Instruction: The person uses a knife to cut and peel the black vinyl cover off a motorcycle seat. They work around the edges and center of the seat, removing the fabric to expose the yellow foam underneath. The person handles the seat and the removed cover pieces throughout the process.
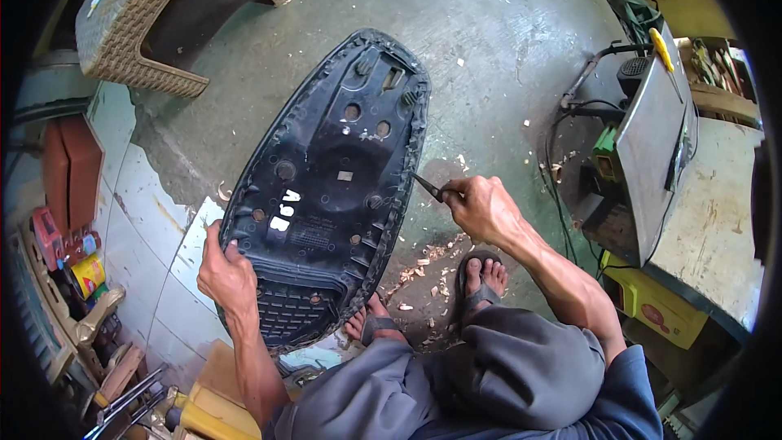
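Note:
A black motorcycle seat stands tilted before my legs, its plastic underside facing up, with dark cover material folded over the rim all around. White painted marks and several holes show on the plastic. My left hand grips the seat's left edge, thumb on the underside and fingers around the rim. In my right hand is a small dark pointed tool, pinched between thumb and fingers. Its tip meets the seat's right rim. The tool's rear end is hidden in my hand, so its exact kind cannot be made out.
A woven-pattern plastic stool stands at the far left. On the right, a metal-topped machine carries a yellow-handled screwdriver, with black cables hanging near it. A yellow crate sits below. Shavings litter the concrete floor; tools crowd the lower left.

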Motion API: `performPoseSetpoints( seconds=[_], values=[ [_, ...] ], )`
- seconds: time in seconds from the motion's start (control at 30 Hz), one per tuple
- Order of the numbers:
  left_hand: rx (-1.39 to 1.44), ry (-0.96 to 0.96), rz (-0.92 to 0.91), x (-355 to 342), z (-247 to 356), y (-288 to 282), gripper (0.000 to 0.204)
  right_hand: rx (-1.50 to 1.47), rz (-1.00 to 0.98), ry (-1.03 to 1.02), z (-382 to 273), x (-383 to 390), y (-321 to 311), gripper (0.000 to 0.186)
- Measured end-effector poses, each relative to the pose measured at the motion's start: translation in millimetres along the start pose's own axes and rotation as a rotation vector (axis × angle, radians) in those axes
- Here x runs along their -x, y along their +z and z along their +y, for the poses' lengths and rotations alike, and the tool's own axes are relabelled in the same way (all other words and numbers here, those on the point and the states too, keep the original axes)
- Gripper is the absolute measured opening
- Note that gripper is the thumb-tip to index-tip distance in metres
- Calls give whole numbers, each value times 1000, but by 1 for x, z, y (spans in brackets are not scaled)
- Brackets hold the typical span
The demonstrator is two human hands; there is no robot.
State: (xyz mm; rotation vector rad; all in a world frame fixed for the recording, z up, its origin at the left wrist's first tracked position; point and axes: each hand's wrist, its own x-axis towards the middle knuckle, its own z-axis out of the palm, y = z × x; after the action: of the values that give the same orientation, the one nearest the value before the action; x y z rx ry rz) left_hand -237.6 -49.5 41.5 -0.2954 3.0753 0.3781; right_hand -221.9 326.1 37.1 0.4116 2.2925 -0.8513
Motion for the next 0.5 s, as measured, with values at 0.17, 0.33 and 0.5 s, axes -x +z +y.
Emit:
performPoseSetpoints(
  seconds=[0.17, 0.33, 0.5],
  values=[
    [-27, 47, 51, 0, -5, 3, 43, -4, 20, -3, -6, 0, -4, 25],
    [-1, 96, 24, -2, -18, 9, 45, 167, -53, -89, -3, -23, 2, 21],
    [-52, 55, -69, -21, -41, 25, 48, 261, 28, -371, 38, -27, 29, 16]
  ],
)
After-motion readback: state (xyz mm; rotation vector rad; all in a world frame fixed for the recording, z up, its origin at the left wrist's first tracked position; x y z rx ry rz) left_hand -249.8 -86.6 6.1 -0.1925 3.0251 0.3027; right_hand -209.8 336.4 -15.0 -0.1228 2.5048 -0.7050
